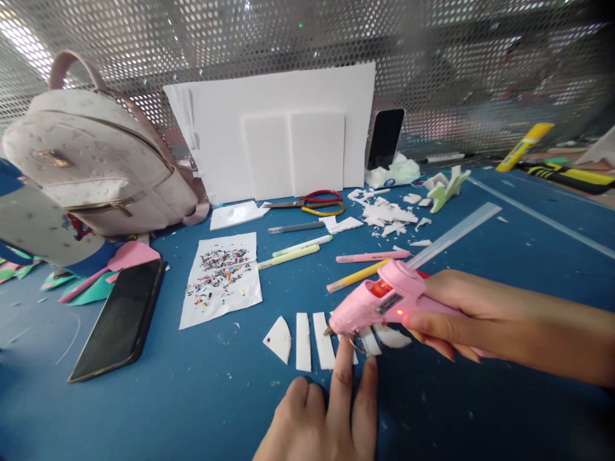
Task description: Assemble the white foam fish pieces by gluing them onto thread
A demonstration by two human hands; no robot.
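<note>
My right hand (446, 317) is wrapped around the handle of a pink hot glue gun (369, 304). A clear glue stick (456, 234) sticks out of its back, and a small orange light glows on its side. The gun's nozzle points down at a white strip (323, 342), touching or just above it. My left hand (327, 410) presses from the near side, index finger and thumb stretched out onto the strips, other fingers curled. Left of the row lie another white strip (303, 342) and a fan-shaped white piece (278, 339) with a dark dot. A curved white piece (391, 335) ends the row, partly hidden.
A paper (245, 294) with colourful tiny bits lies at centre left, beside several pens. Scissors (307, 203), white foam scraps (389, 214) and a standing phone (385, 137) are behind. Leftward are another phone (120, 320) and a backpack (106, 153). A yellow-black cutter (571, 176) lies far right.
</note>
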